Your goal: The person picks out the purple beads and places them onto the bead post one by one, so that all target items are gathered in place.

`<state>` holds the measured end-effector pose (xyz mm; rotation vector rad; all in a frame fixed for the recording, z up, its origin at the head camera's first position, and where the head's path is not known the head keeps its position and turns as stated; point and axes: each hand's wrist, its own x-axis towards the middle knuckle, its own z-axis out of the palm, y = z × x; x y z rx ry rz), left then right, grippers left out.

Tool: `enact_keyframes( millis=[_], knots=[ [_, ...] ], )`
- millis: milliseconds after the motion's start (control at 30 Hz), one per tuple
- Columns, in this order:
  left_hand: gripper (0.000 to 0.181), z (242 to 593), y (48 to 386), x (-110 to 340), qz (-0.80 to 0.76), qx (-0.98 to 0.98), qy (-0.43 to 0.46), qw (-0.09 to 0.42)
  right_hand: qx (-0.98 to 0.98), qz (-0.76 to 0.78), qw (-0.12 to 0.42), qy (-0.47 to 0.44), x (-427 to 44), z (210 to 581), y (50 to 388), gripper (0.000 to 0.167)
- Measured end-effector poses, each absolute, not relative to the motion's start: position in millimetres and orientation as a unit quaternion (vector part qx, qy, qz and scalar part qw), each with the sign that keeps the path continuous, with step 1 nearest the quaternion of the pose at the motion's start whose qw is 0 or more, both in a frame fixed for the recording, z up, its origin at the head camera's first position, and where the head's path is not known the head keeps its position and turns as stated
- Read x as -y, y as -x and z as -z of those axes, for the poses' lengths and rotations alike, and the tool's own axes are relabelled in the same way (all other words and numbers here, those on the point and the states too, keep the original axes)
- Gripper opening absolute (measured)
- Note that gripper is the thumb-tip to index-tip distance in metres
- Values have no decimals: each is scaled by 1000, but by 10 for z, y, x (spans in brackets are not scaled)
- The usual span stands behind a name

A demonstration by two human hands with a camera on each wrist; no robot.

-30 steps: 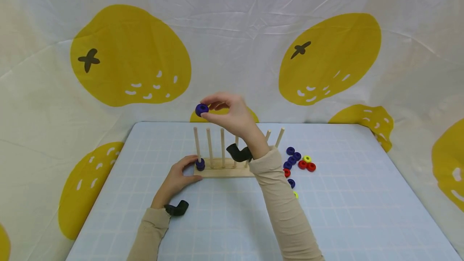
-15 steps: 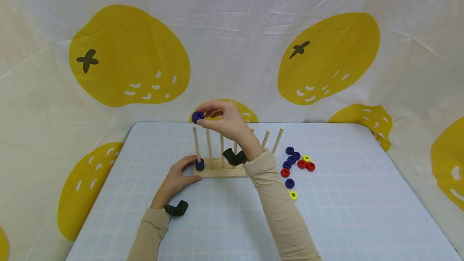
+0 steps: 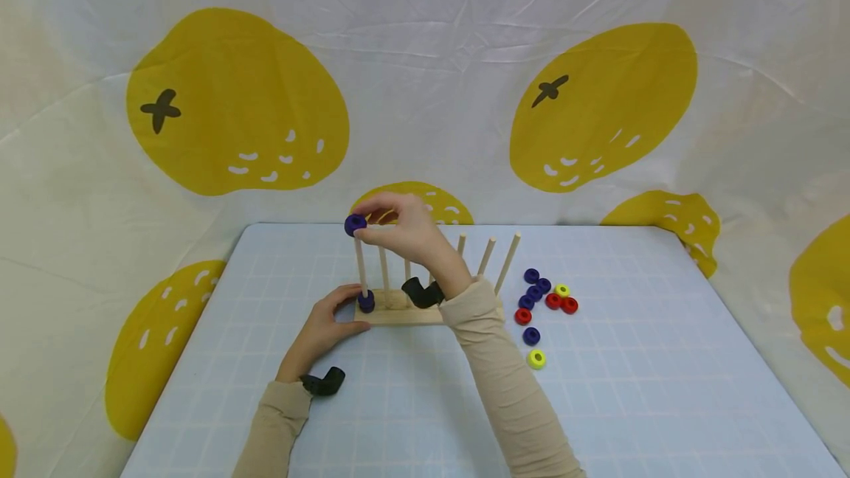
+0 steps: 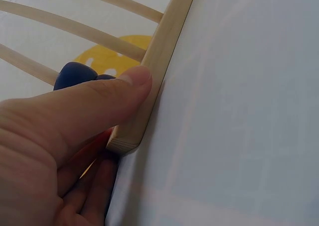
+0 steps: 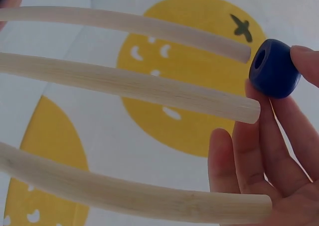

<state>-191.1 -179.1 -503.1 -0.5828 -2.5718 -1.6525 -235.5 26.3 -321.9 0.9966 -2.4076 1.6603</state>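
Note:
My right hand (image 3: 413, 233) pinches a dark blue bead (image 3: 355, 225) between thumb and fingers at the top of the leftmost peg (image 3: 361, 264). In the right wrist view the blue bead (image 5: 275, 69) has its hole turned toward a peg tip, with a small gap showing. My left hand (image 3: 324, 324) grips the left end of the wooden peg rack (image 3: 405, 318). Its thumb lies on the front edge of the base (image 4: 149, 96), and the other fingers are behind. Blue beads (image 3: 366, 302) sit stacked low on the leftmost peg.
Right of the rack lie loose blue beads (image 3: 531, 336), red beads (image 3: 569, 305) and yellow beads (image 3: 536, 359) on the checked tabletop (image 3: 664, 389). Several other upright pegs (image 3: 508, 264) stand along the rack. A fruit-print cloth (image 3: 425, 94) hangs behind the table.
My right hand has moved down and left with the blue bead, from above the rack to the leftmost peg's top. The left hand stays at the rack's end.

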Motion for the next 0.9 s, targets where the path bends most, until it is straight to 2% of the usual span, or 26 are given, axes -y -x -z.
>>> enact_keyframes(
  millis=[533, 767, 900],
  knots=[
    [61, 5036, 1903, 1775, 521, 835, 176, 11, 801, -501, 11, -329, -239, 3245, 2342, 25],
    [64, 5364, 2062, 1847, 525, 833, 173, 18, 806, -493, 10, -328, -244, 3249, 2344, 26],
    [64, 5407, 2097, 1881, 529, 829, 181, 15, 808, -489, 11, -328, -248, 3236, 2333, 25]
  ],
)
